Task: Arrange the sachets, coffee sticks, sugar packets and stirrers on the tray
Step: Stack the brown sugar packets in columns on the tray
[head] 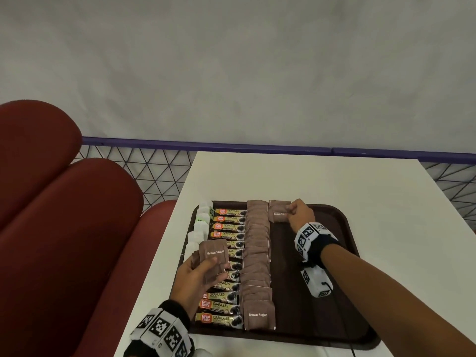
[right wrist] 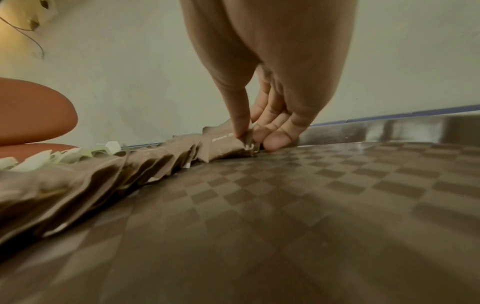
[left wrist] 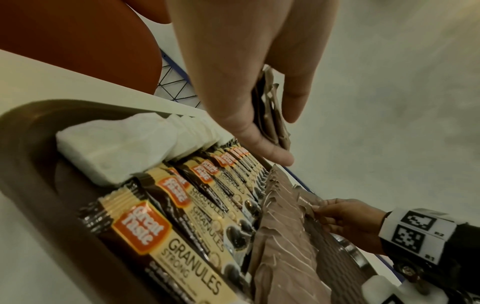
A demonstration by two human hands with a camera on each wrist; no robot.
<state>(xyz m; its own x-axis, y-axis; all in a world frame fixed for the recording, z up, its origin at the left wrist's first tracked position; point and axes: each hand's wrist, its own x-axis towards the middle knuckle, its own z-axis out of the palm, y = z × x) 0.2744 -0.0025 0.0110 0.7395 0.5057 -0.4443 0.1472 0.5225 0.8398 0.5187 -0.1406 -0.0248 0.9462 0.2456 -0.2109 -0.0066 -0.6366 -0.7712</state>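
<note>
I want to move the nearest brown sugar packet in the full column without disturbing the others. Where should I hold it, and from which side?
Pinch the nearest brown sugar packet at its near edge, coming from the near side of the tray. It lies on top of the overlapped column, so that edge is free; its far edge meets the next packet. The coffee sticks crowd its left.

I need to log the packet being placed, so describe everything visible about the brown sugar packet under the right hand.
The brown sugar packet is a small flat rectangular sachet, matte brown and paper-like, with white "Brown Sugar" lettering partly hidden. It lies at the far end of the tray, starting a second column right of the long overlapping row of brown packets. The right hand pinches its right edge between thumb and fingers. It overlaps another brown packet behind it.
</note>
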